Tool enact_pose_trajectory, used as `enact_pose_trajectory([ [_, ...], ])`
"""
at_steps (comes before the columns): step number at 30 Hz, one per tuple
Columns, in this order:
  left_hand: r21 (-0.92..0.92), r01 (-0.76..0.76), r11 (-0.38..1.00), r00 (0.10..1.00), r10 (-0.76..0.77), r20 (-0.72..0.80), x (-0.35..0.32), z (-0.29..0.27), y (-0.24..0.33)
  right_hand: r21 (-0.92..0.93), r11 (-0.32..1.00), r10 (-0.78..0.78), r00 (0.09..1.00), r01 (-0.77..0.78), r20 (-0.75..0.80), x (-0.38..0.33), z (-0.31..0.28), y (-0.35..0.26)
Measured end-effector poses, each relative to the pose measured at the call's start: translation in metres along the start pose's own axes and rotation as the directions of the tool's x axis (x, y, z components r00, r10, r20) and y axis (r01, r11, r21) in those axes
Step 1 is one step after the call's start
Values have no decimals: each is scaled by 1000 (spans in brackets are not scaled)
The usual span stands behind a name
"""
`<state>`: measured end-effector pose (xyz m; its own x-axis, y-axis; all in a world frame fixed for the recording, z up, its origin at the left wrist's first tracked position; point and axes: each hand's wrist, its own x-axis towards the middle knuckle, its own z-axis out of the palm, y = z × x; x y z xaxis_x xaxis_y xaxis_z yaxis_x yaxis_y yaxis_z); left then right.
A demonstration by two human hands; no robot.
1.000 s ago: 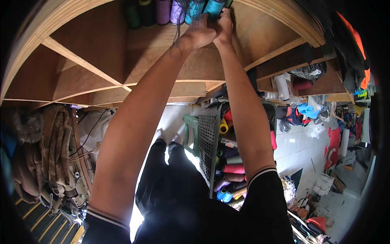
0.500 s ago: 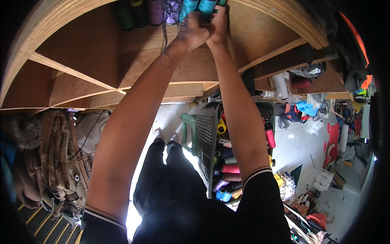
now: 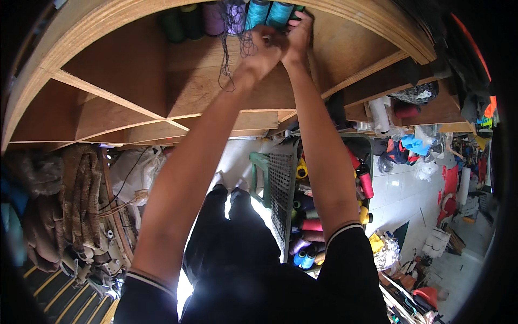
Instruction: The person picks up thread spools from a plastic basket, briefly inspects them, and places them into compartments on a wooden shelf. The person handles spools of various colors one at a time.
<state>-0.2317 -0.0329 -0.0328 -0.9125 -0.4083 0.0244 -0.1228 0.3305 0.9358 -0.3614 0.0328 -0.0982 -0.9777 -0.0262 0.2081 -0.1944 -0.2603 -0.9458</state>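
Observation:
Both my arms reach up into a wooden shelf compartment where thread spools stand in a row. At the row's right end, the fingers of my right hand (image 3: 297, 43) are closed round a dark green thread spool (image 3: 298, 9), which is mostly hidden. Against it, just below two turquoise spools (image 3: 258, 14), my left hand (image 3: 261, 55) is curled closed; what its fingers hold, if anything, is hidden. Loose dark threads (image 3: 225, 59) dangle beside my left wrist, in front of a light purple spool (image 3: 235, 20). Farther left stand another purple spool (image 3: 212, 19) and dark spools (image 3: 191, 22).
Wooden dividers (image 3: 110, 96) split the shelf into compartments. Below right, a mesh-sided rack (image 3: 281, 189) holds several coloured spools, beside a green plastic chair or stool (image 3: 259, 175). Rolled brown fabric (image 3: 83, 200) hangs at left. Bags and clutter line the tiled floor (image 3: 391, 186) at right.
My left hand has drawn slightly down from the turquoise spools, its fingers more curled. My right hand stays at the green spool. The whole view has shifted a little.

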Motion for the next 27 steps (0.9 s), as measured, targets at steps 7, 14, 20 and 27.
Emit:
enact_pose_trajectory([
  [7, -109, -495, 862, 850, 454, -268, -147, -13, -21, 278, 914, 267, 955, -294, 131, -206, -16, -103],
  [14, 323, -585, 744, 761, 367, 534, -278, -36, -68, 522, 91, 611, 461, -848, 644, -340, -74, -101],
  [20, -448, 860, 244, 498, -593, 633, -294, -35, -160, -29, 859, 462, 749, -511, 476, -355, -70, -117],
  [27, -762, 645, 54, 690, -471, 550, -287, -31, -65, -453, 889, 208, 817, 72, 537, -387, -71, -74],
])
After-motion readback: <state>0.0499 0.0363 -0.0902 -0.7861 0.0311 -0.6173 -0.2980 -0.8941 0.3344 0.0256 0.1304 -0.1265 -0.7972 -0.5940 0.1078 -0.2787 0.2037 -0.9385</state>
